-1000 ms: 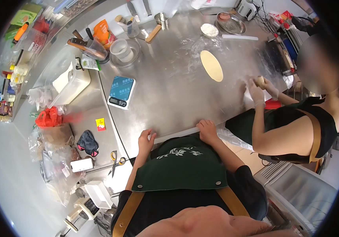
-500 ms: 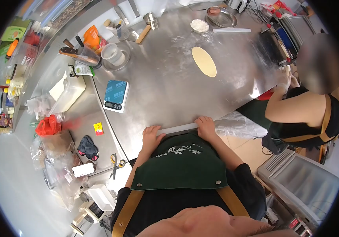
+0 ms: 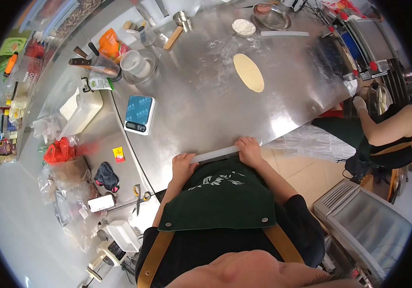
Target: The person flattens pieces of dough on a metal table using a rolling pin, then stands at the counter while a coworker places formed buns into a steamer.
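Note:
A pale white bar (image 3: 215, 154) lies along the near edge of the steel table (image 3: 187, 110), in front of my green apron. My left hand (image 3: 184, 164) is closed over the bar's left end, fingers curled. At the other end, my right hand (image 3: 249, 150) is closed in the same way, its fingertips on the table edge. Farther up the table lies a flat oval sheet of dough (image 3: 248, 73), with nobody touching it. A blue-topped scale (image 3: 139, 114) stands left of it.
Scissors (image 3: 141, 198), a phone (image 3: 101, 203) and a white tub (image 3: 85, 109) are at the left. At the back are a bowl of white powder (image 3: 243, 27), a second white bar (image 3: 285, 33) and a metal plate (image 3: 272, 17). A co-worker's arm (image 3: 383, 127) shows at the right.
My left hand has come onto the bar and its fingers have closed. The co-worker has moved away to the right. The view has shifted slightly.

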`<state>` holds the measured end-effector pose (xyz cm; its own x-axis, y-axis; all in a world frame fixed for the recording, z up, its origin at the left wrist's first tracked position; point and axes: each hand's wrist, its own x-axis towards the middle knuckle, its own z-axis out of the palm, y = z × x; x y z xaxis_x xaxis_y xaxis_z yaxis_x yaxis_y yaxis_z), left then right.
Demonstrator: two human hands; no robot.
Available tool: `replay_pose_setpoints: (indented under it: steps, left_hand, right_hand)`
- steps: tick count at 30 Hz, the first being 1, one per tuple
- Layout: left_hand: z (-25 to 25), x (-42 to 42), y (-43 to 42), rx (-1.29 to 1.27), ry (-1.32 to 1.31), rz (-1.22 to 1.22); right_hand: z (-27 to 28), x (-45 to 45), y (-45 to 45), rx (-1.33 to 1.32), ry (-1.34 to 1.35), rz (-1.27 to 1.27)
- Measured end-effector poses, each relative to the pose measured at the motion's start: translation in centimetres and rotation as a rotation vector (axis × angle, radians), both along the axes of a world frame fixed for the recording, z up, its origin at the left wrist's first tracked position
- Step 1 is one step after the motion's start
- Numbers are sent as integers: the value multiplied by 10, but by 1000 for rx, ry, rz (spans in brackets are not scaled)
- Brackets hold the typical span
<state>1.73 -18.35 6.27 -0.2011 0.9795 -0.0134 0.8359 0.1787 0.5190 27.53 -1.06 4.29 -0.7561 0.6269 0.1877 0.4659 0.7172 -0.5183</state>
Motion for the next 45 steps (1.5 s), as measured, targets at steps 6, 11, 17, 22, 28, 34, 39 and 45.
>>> replay_pose_setpoints:
  steps: [6, 11, 17, 22, 28, 34, 39, 45]
  left_hand:
    - [-4, 0, -3, -3, 19, 55]
    - [-28, -14, -11, -25, -14, 222]
    - [-50, -44, 15, -101, -259, 604]
    - [-75, -75, 60, 25, -253, 693]
    - [-78, -119, 139, 74, -185, 659]
    - [-75, -139, 212, 70, -137, 792]
    - [-63, -122, 236, 479, -290, 739]
    - [12, -112, 244, 584, -780, 736]
  right_hand:
    - [-1, -6, 8, -38, -40, 56]
    - [40, -27, 12, 71, -7, 6]
    - [24, -23, 12, -39, 25, -166]
    - [8, -2, -5, -108, -8, -210]
    - [4, 20, -34, -236, -37, -289]
    - [7, 41, -62, -248, -91, -433]
    - [-8, 56, -78, -260, -69, -511]
    - [-13, 43, -76, -300, -56, -478]
